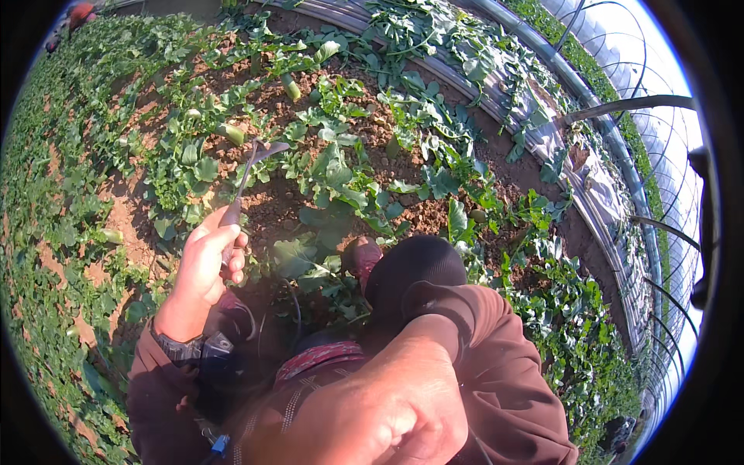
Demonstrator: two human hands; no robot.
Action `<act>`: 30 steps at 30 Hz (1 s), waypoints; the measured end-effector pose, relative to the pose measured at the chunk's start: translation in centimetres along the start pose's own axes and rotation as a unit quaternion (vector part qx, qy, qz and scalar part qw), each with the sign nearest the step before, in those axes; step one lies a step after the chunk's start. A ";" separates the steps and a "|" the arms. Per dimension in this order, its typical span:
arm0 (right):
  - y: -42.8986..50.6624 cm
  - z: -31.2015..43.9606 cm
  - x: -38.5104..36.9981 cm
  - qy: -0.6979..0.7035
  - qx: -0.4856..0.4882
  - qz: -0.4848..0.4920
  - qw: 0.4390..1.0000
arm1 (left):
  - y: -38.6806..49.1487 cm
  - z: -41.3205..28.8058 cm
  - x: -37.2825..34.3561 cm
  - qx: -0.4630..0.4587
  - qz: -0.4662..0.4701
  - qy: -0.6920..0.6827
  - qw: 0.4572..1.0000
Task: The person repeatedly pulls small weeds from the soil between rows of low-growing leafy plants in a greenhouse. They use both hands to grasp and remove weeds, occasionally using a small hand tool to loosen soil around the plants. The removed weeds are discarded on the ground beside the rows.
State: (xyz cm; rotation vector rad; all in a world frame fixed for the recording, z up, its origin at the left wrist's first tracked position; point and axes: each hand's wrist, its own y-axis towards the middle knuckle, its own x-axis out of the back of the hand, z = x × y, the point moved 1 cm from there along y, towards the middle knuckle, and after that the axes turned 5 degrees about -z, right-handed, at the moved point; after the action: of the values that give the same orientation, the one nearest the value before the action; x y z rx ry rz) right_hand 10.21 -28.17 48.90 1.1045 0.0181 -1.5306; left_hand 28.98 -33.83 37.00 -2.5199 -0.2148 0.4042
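Observation:
My left hand [210,251] is closed around the handle of a small hand hoe [246,174]. Its thin metal neck points away from me, and the bent blade hangs over leaves and crumbly soil. Just beyond the blade, the green shoulder of a radish [231,133] sticks out of the ground. Another green radish top [290,87] stands farther off. Close to the camera, my right hand [389,407] is raised before my chest with its fingers curled in. Nothing shows in it, though its palm side is mostly hidden.
Leafy plants [328,174] surround my feet and dark-clad knee [421,261]. On the right run a plastic-covered strip [572,157] strewn with leaves, a long pipe [610,136] and curved tunnel hoops [630,104]. Another person [81,14] is at the far upper left.

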 end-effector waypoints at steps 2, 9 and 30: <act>0.2 -0.6 0.7 0.020 0.038 0.044 0.998 | 0.0 -0.2 0.1 -0.004 0.007 0.004 1.000; 0.1 -1.8 2.4 0.079 0.068 0.061 0.993 | 0.2 -0.4 0.5 -0.002 0.000 0.012 1.000; -1.4 -1.0 1.3 0.130 0.075 0.005 0.989 | 0.5 1.6 -0.6 0.021 0.009 0.023 0.999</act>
State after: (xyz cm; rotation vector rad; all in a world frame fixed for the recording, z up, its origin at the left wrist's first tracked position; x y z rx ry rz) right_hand 9.90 -28.17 46.71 1.4167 0.0769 -1.3875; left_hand 27.97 -33.54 35.59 -2.4892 -0.1647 0.3524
